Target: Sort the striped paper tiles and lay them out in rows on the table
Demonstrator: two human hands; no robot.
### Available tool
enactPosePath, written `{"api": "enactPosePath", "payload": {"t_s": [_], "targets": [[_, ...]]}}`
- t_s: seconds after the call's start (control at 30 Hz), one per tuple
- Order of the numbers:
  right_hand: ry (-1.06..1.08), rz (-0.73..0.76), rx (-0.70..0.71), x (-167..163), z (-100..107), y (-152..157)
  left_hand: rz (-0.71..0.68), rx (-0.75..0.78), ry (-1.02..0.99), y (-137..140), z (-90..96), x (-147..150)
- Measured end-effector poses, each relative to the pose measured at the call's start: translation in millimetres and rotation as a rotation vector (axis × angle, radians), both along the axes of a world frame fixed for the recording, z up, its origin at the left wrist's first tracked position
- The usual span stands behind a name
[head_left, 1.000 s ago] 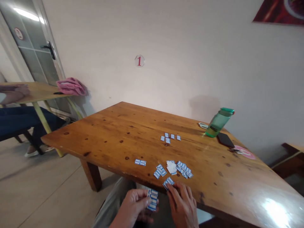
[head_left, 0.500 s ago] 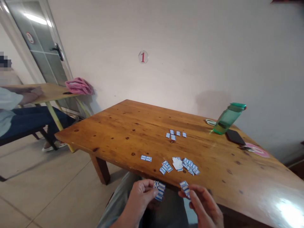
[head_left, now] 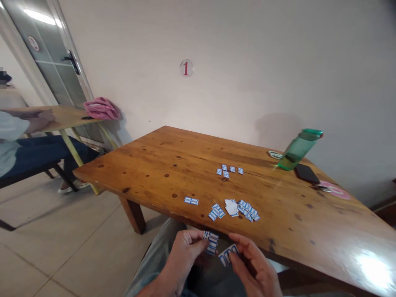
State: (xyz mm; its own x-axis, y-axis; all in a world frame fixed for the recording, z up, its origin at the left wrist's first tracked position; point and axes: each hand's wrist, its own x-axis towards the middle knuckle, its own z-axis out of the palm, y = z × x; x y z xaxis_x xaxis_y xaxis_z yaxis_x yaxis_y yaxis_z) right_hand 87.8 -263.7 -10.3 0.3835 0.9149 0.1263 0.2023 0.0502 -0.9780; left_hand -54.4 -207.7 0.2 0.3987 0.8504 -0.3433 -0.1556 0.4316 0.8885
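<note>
Head view: the left hand (head_left: 186,250) pinches a card stack (head_left: 213,242) at the near edge of the table (head_left: 148,165); piles (head_left: 231,207) lie beyond it. The right hand (head_left: 255,266), half open, holds a card (head_left: 225,257) under its thumb beside the stack. Farther right stands a bottle (head_left: 298,149).
</note>
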Motion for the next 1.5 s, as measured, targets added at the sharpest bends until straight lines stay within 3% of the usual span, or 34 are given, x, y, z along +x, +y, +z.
{"api": "enactPosePath", "payload": {"t_s": [0.17,0.27,0.43,0.57,0.83,0.97,1.03,1.2,1.37,1.5], "targets": [[-0.265,0.071,0.112,-13.6,6.5,1.9,-0.081,-0.002,0.007,-1.0,0.7,-0.1],[-0.317,0.063,0.172,-16.6,7.6,4.8,-0.096,0.008,0.023,-3.8,2.6,-0.4],[-0.389,-0.025,0.036,-9.5,-2.7,9.2,-0.111,0.005,0.019,-7.3,2.9,-0.6],[-0.305,0.049,-0.002,-3.3,-5.4,12.1,-0.122,-0.005,-0.029,-7.7,0.8,0.2],[-0.124,0.018,-0.039,-15.6,-7.0,10.7,-0.12,-0.04,-0.088,-10.0,-0.3,1.1],[-0.167,0.159,-0.068,-10.0,-13.4,13.6,-0.078,-0.042,-0.08,-8.7,-8.1,-0.8],[-0.263,0.195,-0.045,-4.0,-14.0,18.2,-0.049,-0.044,-0.077,-7.7,-12.3,-2.7],[-0.814,-0.051,0.142,10.2,-12.0,37.4,-0.008,-0.118,-0.071,-6.2,-20.1,-7.5],[-1.222,-0.137,0.102,12.7,-15.9,48.6,-0.012,-0.147,-0.065,-6.4,-24.4,-8.7],[-1.335,-0.192,0.088,10.7,-18.7,45.3,0.021,-0.127,-0.083,-4.6,-23.5,-8.6]]}}
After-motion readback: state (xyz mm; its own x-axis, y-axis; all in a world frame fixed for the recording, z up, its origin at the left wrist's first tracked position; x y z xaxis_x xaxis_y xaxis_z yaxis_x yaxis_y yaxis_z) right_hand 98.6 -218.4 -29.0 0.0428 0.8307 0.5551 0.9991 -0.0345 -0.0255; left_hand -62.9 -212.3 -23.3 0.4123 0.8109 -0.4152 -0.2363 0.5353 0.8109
